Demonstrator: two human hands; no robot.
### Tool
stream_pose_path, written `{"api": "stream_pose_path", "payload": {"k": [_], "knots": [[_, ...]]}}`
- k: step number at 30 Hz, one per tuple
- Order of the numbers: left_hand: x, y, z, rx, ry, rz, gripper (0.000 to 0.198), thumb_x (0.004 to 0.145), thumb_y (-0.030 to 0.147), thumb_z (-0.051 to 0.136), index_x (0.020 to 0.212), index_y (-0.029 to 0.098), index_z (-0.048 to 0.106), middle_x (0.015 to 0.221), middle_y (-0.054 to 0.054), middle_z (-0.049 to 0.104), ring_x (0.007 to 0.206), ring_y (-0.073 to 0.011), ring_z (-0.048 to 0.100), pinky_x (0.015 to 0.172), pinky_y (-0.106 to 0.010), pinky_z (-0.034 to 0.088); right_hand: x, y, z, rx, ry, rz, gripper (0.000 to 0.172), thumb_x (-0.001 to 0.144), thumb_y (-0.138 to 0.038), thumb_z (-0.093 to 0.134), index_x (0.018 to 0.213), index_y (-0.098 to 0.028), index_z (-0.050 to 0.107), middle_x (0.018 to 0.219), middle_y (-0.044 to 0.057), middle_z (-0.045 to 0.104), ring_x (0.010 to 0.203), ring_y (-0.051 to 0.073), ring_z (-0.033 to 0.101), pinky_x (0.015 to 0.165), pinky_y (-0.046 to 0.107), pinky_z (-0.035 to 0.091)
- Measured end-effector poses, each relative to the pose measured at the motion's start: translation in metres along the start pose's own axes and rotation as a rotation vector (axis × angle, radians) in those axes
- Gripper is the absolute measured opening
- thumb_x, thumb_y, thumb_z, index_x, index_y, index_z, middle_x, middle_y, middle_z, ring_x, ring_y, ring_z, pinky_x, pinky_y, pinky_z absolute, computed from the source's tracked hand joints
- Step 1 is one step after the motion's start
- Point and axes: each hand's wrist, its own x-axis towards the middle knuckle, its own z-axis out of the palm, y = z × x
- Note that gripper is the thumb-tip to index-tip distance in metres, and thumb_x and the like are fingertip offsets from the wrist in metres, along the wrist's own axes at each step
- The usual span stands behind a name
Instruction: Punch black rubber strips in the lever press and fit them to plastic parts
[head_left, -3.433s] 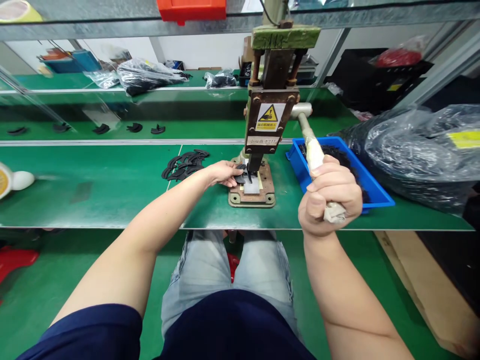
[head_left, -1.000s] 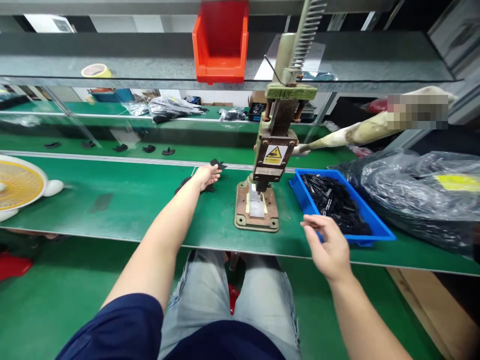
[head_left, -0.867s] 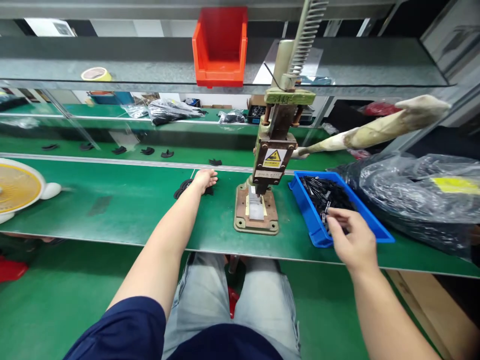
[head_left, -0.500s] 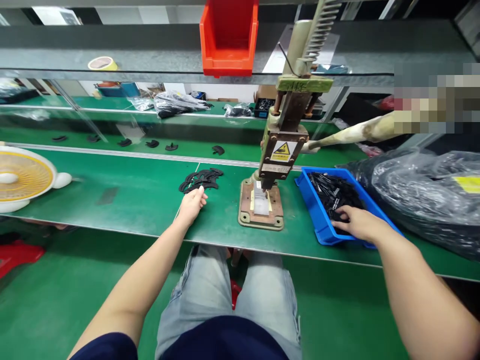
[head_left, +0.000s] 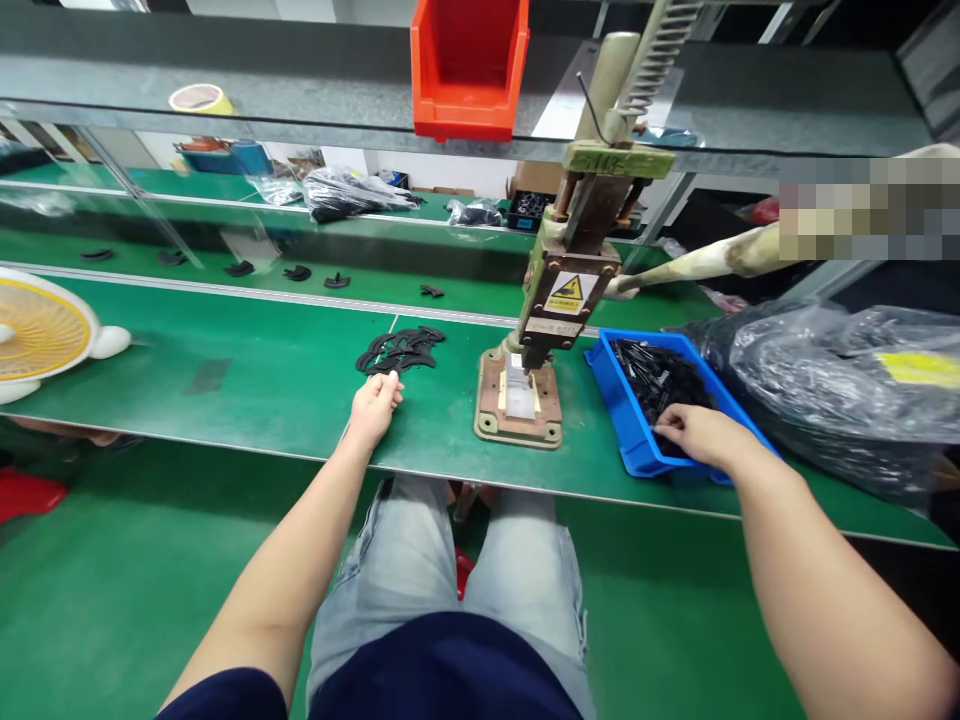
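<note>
On the green bench, my left hand (head_left: 376, 405) rests with its fingers curled closed, just in front of a pile of black curved plastic parts (head_left: 405, 350). Whether anything is inside those fingers is hidden. My right hand (head_left: 701, 432) reaches over the near side of a blue bin (head_left: 626, 440) filled with small black plastic parts (head_left: 656, 375). Its thumb and fingertips are pinched together at a small black part, mostly covered by the fingers. Between my hands stands a hand press (head_left: 570, 290), its ram low over a metal fixture (head_left: 520, 398) on the base.
The press lever (head_left: 697, 263) sticks out to the right. Plastic-wrapped black goods (head_left: 832, 400) lie beside the bin. A fan (head_left: 45, 335) stands at far left. Several black curved parts (head_left: 297, 272) lie in a row on the strip behind. A red bin (head_left: 471, 100) sits on the shelf above.
My right fingers have drawn together into a pinch and lifted slightly at the bin's near side. The left hand stays by the pile. The whole view has shifted slightly.
</note>
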Motion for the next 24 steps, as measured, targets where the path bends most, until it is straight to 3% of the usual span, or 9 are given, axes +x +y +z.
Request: {"api": "stream_pose_path", "payload": {"k": [3, 8, 11, 14, 19, 22, 24], "knots": [[-0.001, -0.001, -0.001, -0.015, 0.009, 0.007, 0.041, 0.099, 0.057, 0.068, 0.08, 0.02, 0.068, 0.066, 0.0, 0.061, 0.057, -0.0113, 0.05, 0.057, -0.023, 0.042, -0.006, -0.002, -0.003, -0.067, 0.011, 0.037, 0.014, 0.098, -0.031, 0.069, 0.095, -0.022, 0.079, 0.086, 0.011, 0.076, 0.067, 0.019, 0.056, 0.073, 0.037, 0.04], [0.0, -0.005, -0.002, -0.007, 0.002, 0.027, 0.042, 0.098, 0.057, 0.069, 0.08, 0.019, 0.069, 0.066, -0.001, 0.062, 0.057, -0.0115, 0.051, 0.056, -0.023, 0.042, -0.02, -0.004, -0.012, -0.078, 0.075, 0.089, 0.018, 0.095, -0.033, 0.066, 0.1, -0.023, 0.08, 0.096, 0.009, 0.077, 0.076, 0.02, 0.06, 0.071, 0.035, 0.038], [0.0, -0.01, -0.004, 0.026, -0.005, 0.058, 0.042, 0.098, 0.058, 0.068, 0.082, 0.019, 0.069, 0.067, -0.001, 0.063, 0.058, -0.012, 0.053, 0.057, -0.023, 0.044, -0.032, -0.011, -0.021, 0.005, 0.204, 0.137, 0.019, 0.089, -0.038, 0.068, 0.099, -0.025, 0.079, 0.098, 0.005, 0.078, 0.081, 0.021, 0.064, 0.07, 0.034, 0.04], [0.001, -0.017, -0.006, 0.07, -0.002, 0.084, 0.04, 0.099, 0.056, 0.065, 0.085, 0.019, 0.069, 0.069, -0.001, 0.063, 0.059, -0.0127, 0.053, 0.058, -0.024, 0.044, -0.049, -0.024, -0.028, 0.152, 0.42, 0.144, 0.023, 0.086, -0.039, 0.068, 0.1, -0.024, 0.079, 0.091, 0.004, 0.077, 0.079, 0.021, 0.066, 0.073, 0.035, 0.046], [0.001, -0.016, 0.0, 0.21, 0.027, 0.28, 0.03, 0.096, 0.045, 0.072, 0.11, 0.019, 0.068, 0.089, -0.002, 0.064, 0.07, -0.0134, 0.057, 0.065, -0.026, 0.048, -0.082, -0.069, -0.024, 0.49, 0.726, -0.122, 0.025, 0.092, -0.039, 0.065, 0.103, -0.02, 0.077, 0.1, 0.008, 0.079, 0.077, 0.019, 0.068, 0.074, 0.035, 0.058], [-0.017, 0.009, 0.016, 0.293, 0.03, 0.484, 0.031, 0.096, 0.04, 0.075, 0.117, 0.019, 0.069, 0.102, -0.004, 0.064, 0.077, -0.0142, 0.059, 0.074, -0.029, 0.052, -0.104, -0.11, -0.013, 0.594, 0.805, -0.368, 0.017, 0.096, -0.032, 0.068, 0.106, -0.022, 0.077, 0.111, 0.008, 0.079, 0.094, 0.021, 0.074, 0.08, 0.037, 0.062], [-0.04, 0.034, 0.032, 0.267, -0.065, 0.596, 0.026, 0.099, 0.037, 0.073, 0.118, 0.02, 0.071, 0.104, -0.005, 0.066, 0.084, -0.0158, 0.063, 0.079, -0.032, 0.054, -0.117, -0.138, -0.003, 0.655, 0.821, -0.52, 0.013, 0.096, -0.024, 0.07, 0.107, -0.023, 0.076, 0.112, 0.007, 0.079, 0.103, 0.022, 0.075, 0.085, 0.037, 0.063]]}}
